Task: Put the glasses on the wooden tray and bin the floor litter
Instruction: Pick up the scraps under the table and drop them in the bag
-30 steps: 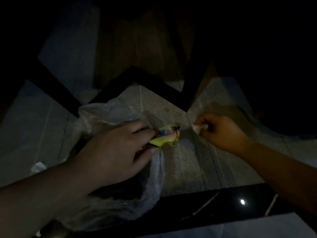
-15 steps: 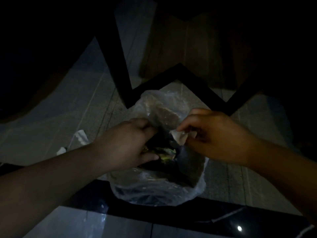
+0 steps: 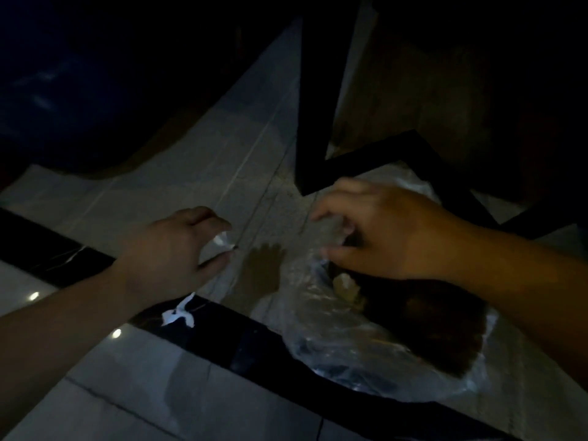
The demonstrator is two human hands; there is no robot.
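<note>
Fingers [image 3: 219,219] on the left hand [image 3: 168,253] are curled over a small white scrap of litter [image 3: 221,241], thumb underneath and fingertips on top, so it looks pinched, though it's so dim I can't swear the scrap is actually off the floor [image 3: 203,173]. The right hand [image 3: 381,230] has its fingers [image 3: 321,213] spread and bent, gripping the crinkly rim of a clear plastic bag [image 3: 334,316] that sits on the floor to the right. That hand has nothing else in it as far as I can see.

There's only the head view, looking straight down. The two hands are a bit apart, with bare tile between them. Inside the bag there's a pale crumpled bit [image 3: 345,284] just under the right hand, plus darker stuff deeper in that's too murky to name. Another white scrap [image 3: 178,313] lies on the floor near the left forearm, right on the black tile band [image 3: 254,338] that runs diagonally across the near part of the frame. Two small bright light reflections show on the glossy pale tile at the near left.

Farther out, black furniture legs [image 3: 321,100] form a V shape just past the bag's far edge. Everything beyond that is basically black. No glasses or wooden tray visible from here.
</note>
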